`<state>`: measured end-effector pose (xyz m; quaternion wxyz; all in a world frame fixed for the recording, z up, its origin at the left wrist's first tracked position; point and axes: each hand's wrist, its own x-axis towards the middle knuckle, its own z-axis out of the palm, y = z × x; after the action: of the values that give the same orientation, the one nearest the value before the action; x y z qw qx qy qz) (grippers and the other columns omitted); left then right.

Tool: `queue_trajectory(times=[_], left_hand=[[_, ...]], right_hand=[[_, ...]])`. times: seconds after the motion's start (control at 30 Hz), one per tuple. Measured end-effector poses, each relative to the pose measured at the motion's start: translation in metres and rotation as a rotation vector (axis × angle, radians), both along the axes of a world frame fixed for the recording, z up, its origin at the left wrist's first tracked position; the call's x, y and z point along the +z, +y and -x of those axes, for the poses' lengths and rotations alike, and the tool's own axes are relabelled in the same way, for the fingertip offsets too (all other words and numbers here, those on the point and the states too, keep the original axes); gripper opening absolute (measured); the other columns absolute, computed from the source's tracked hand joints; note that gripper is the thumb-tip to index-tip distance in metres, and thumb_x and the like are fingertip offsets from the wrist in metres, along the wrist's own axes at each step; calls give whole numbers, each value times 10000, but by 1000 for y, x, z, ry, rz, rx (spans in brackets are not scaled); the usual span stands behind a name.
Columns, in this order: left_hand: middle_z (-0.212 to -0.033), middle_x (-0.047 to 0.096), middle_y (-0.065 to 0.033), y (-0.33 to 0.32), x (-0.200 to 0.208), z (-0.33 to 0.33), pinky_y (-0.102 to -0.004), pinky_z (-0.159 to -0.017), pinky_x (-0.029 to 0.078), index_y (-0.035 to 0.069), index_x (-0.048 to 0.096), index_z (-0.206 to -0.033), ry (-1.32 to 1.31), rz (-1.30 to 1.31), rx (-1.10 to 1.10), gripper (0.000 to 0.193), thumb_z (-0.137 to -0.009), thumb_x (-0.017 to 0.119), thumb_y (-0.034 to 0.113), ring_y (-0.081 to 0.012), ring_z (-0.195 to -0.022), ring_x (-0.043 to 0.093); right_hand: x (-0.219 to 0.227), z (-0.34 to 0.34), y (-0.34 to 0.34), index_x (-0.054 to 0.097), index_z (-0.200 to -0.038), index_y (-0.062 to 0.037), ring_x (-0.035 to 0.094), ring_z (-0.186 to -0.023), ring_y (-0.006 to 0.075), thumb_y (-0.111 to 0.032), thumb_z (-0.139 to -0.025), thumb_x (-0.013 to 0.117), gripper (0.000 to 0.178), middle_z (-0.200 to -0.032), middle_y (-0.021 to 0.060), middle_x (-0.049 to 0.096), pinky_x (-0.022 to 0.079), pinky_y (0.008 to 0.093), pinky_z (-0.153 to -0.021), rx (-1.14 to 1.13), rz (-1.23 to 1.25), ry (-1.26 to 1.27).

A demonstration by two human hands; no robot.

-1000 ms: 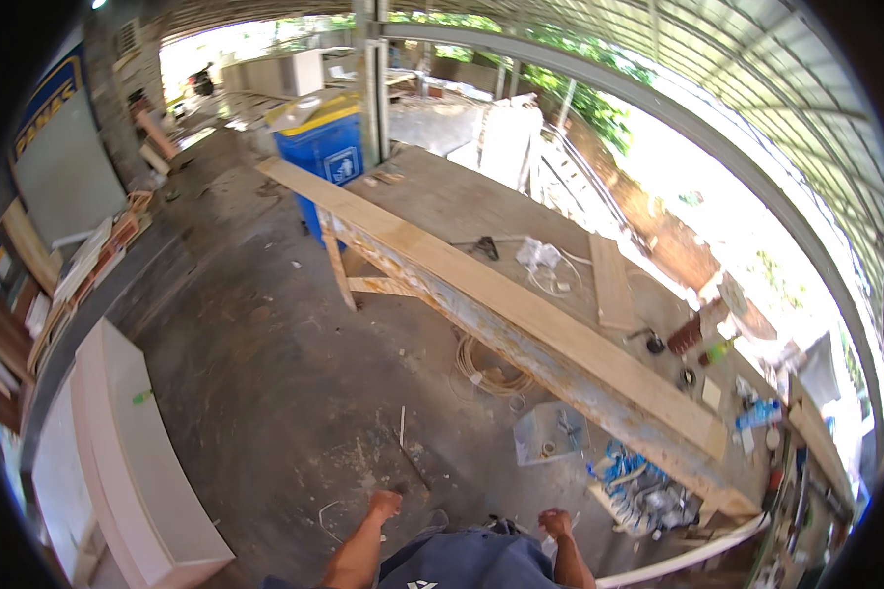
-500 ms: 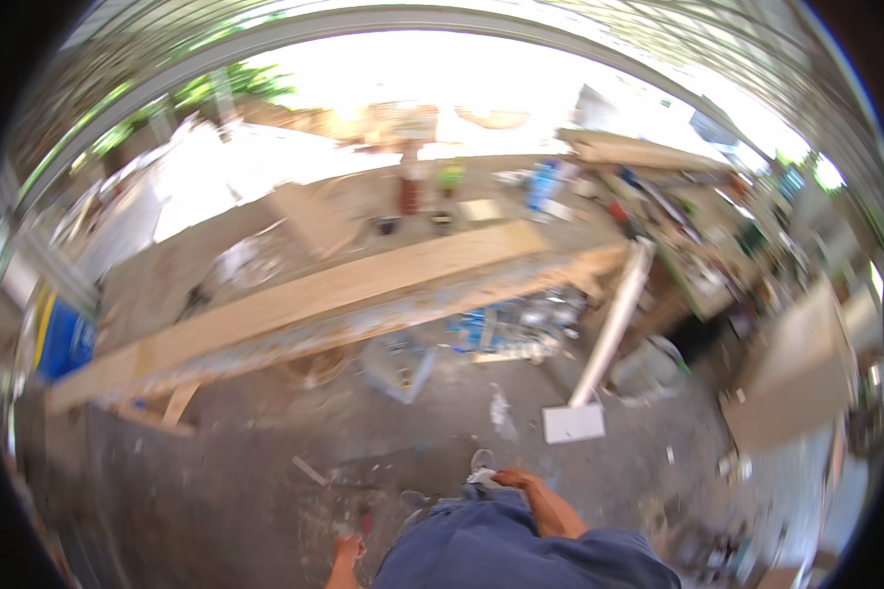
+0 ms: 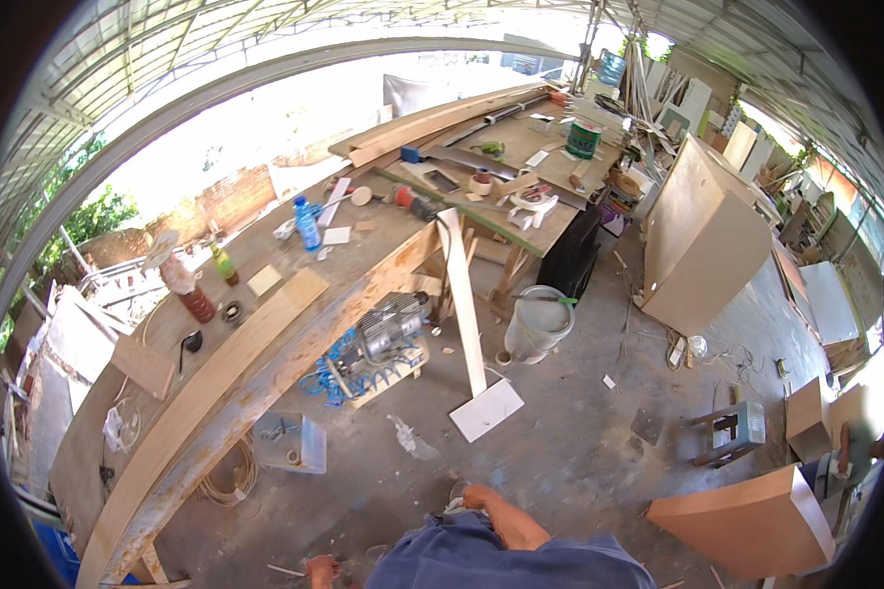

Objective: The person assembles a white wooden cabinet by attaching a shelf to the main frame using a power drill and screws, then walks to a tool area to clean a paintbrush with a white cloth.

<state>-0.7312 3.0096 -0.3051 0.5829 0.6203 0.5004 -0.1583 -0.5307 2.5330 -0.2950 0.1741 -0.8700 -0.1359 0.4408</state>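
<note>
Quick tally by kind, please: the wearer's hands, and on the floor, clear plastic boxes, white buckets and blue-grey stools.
Hands: 2, the left hand and right hand
Clear plastic box: 1
White bucket: 1
Blue-grey stool: 1
Total: 5

1) One blue bottle (image 3: 305, 226) stands upright on the long table (image 3: 93, 422)
2) One green can (image 3: 583, 140) stands on the other table (image 3: 521, 142)
3) The white bucket (image 3: 540, 332) is on the grey floor (image 3: 580, 432), with a green strip (image 3: 558, 300) at its rim
4) A ribbed grey motor (image 3: 388, 329) is beside a blue hose (image 3: 322, 383)
5) A blue stool (image 3: 746, 424) is near a brown box (image 3: 746, 520)
</note>
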Motion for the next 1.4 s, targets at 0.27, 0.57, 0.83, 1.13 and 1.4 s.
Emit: queue_trajectory(times=[0.27,0.57,0.83,1.13,1.4], left_hand=[[-732,660,-149,-93,-5,-90,-383,-507,550,3,635,-895,48,87,-106,184,-895,614,185,-257,-561,651],[-720,657,-183,-135,-7,-210,-390,-464,527,-54,613,-1097,95,-183,-1004,308,-830,625,98,-276,-561,655],[-901,676,-192,-199,23,-351,-460,-694,541,-6,613,-1172,-18,-389,-456,384,-840,646,185,-293,-780,666],[-1162,605,-280,-243,57,-508,-438,-966,462,-17,389,-1379,-176,-658,-211,744,-731,716,147,-391,-1073,599],[-1006,643,-216,-329,83,-579,-372,-457,527,-10,256,-1458,-286,-515,266,854,-711,659,85,-292,-709,675]], right_hand=[[-46,-1,-112,736,-942,-62,671,-882,379,-340,-758,681,337,-960,203,695,514,461,-776,-196,-146,4],[-62,64,-188,745,-920,-95,671,-774,371,-311,-773,633,284,-827,187,692,533,436,-729,-441,-169,-236],[-7,137,-229,759,-780,-114,699,-676,214,-297,-765,634,222,-744,94,718,555,351,-664,-1270,-7,-165],[-82,84,-366,742,-771,-59,683,-634,156,-241,-786,660,200,-702,64,710,549,295,-623,-1575,-117,66],[-12,-101,-519,704,-831,28,675,-673,172,-102,-840,618,156,-742,85,693,563,314,-597,-1630,-290,-206]])
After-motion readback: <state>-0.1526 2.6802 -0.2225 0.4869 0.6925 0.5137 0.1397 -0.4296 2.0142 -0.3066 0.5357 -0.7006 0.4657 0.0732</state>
